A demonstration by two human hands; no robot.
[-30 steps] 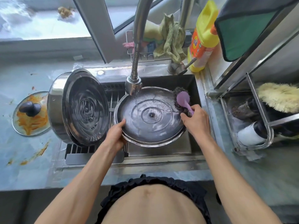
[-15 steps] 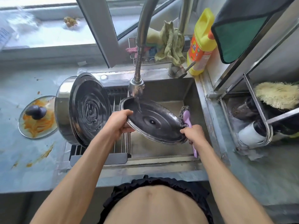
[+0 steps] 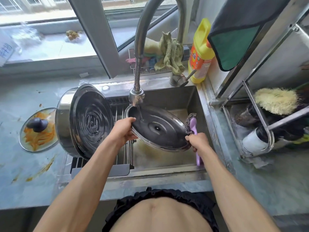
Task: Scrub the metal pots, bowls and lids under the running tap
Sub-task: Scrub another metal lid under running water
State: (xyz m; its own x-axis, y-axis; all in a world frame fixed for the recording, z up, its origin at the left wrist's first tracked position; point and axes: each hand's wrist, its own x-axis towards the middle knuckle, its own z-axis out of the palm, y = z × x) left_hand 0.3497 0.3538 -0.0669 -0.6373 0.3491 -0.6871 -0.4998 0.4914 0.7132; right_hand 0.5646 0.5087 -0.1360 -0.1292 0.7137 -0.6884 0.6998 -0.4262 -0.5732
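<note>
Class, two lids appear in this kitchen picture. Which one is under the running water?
The metal lid, held tilted over the sink by the left hand, takes the tap's stream. The glass lid, smeared orange, lies flat on the counter, untouched.

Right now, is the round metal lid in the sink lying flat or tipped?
Tipped. The round metal lid slants, its far edge raised under the tap, while the left hand grips its rim.
</note>
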